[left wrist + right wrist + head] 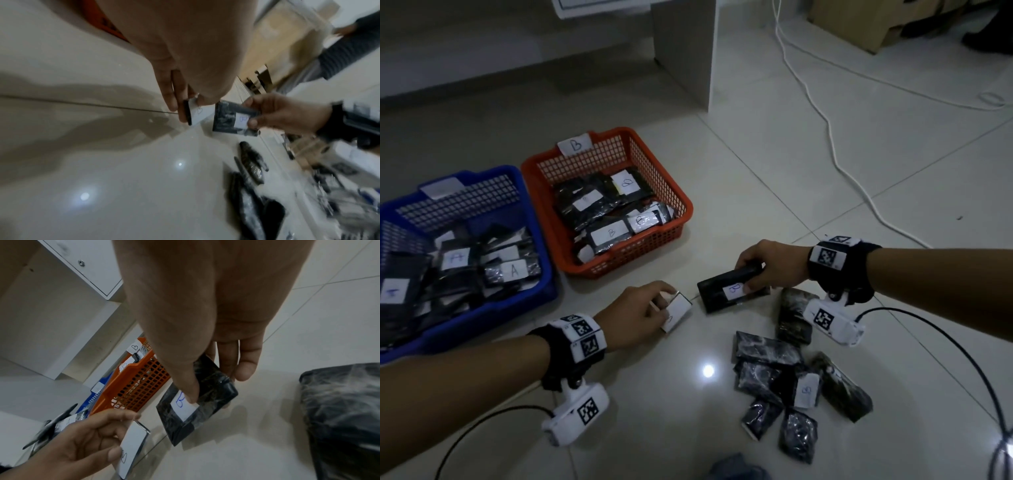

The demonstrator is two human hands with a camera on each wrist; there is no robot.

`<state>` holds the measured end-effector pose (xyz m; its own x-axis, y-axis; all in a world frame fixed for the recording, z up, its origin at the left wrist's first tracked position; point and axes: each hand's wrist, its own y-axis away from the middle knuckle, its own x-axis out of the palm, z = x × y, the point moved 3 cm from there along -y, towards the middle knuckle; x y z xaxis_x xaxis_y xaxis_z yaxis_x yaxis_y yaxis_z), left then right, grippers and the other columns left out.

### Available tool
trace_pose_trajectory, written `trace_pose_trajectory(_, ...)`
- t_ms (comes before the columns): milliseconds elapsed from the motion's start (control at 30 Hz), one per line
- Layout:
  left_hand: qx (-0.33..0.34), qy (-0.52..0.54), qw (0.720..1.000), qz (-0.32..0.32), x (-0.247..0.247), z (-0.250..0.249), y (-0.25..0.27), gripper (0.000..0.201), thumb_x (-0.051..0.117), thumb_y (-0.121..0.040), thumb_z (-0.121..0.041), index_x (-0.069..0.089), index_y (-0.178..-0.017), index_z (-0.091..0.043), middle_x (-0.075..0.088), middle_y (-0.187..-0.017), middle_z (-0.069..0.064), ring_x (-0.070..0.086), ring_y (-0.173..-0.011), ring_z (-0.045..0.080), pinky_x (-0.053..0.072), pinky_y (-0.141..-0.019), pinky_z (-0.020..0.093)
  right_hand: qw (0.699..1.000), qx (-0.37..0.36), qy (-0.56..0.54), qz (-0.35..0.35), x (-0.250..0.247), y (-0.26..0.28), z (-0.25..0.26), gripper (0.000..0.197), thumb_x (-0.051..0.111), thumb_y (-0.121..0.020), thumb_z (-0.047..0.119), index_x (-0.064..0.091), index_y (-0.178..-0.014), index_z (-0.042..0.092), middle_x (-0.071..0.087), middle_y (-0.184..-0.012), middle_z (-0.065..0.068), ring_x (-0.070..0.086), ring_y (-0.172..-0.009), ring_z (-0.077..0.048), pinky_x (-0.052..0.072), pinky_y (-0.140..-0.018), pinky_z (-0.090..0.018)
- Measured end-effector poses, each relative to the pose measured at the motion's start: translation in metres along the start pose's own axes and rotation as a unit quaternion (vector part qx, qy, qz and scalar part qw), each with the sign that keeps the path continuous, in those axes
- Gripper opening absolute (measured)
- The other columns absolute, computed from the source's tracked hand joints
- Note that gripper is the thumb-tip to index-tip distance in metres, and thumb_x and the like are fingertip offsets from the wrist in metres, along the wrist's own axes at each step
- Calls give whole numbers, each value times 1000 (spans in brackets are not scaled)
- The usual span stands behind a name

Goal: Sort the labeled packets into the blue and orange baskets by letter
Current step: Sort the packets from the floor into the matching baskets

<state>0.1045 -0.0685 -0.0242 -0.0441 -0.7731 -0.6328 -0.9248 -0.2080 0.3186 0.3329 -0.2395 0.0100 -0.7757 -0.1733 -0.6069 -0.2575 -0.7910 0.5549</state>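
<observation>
My left hand (643,313) pinches a small packet with a white label (677,312) just above the floor, in front of the baskets; the same left-hand packet (132,446) shows a letter B. My right hand (767,265) grips a black packet labelled B (726,289) by its right end, thumb on the label (185,404). The orange basket (678,205) tagged B holds several B packets. The blue basket (530,205) to its left holds packets marked A. Both held packets (232,118) lie close side by side.
A pile of several black packets (791,380) lies on the tiled floor at lower right, one with a white label (806,390). A white cable (832,137) snakes across the floor behind. A white cabinet leg (685,51) stands behind the baskets.
</observation>
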Motion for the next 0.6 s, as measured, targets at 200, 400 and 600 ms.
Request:
trace_pose_trajectory(200,-36,221,974,-19,-15,-6,24,59,67,-87,1,48,-132,-33,63,-105,12,74,-83,23,56,-72,37,997,-15,-69,-7,-5,-3,19,35,78,-84,11,65,-116,17,73,-102,-1,59,-63,-10,51,-55,-23)
trace_pose_trajectory(400,-20,183,980,-72,-40,2,49,58,70,-88,-5,49,-133,-36,63,-107,4,73,-89,17,60,-79,36,991,-25,-132,-10,-11,-12,44,34,78,-82,6,66,-112,15,73,-105,-8,61,-68,-8,48,-56,-24)
trace_pose_trajectory(600,11,40,975,-220,-104,-2,54,40,66,-92,-16,54,-126,-34,66,-104,-11,65,-94,5,56,-79,25,958,-60,-253,-120,-34,-29,79,32,76,-81,3,68,-110,13,74,-92,-7,61,-69,-12,46,-57,-28)
